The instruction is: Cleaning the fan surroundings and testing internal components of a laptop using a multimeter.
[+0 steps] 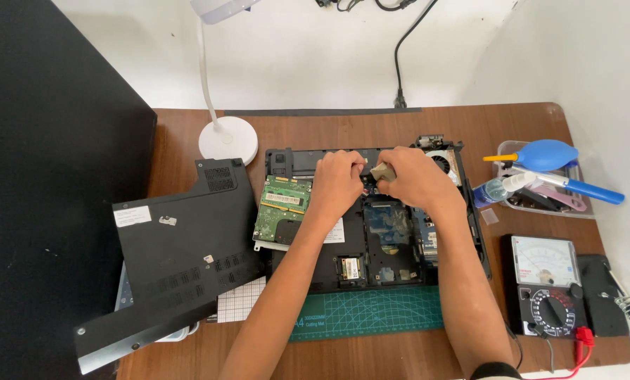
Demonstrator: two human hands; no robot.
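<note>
An opened black laptop (315,271) lies bottom-up on a green cutting mat (371,313), its circuit boards exposed. My left hand (336,184) rests on the laptop's upper middle, fingers curled down onto the inner parts. My right hand (413,179) is beside it, pinching a small tan folded piece (381,172) over the heatsink area. A cooling fan (443,162) shows at the upper right corner. Green memory modules (283,197) sit in the left bay. What the left fingertips touch is hidden.
The removed black bottom cover (181,260) lies at the left, partly over a gridded sheet. A white desk lamp (227,137) stands behind. A tray (536,200) with a blue air blower and tools sits right, above an analog multimeter (547,281). A black panel (47,197) stands far left.
</note>
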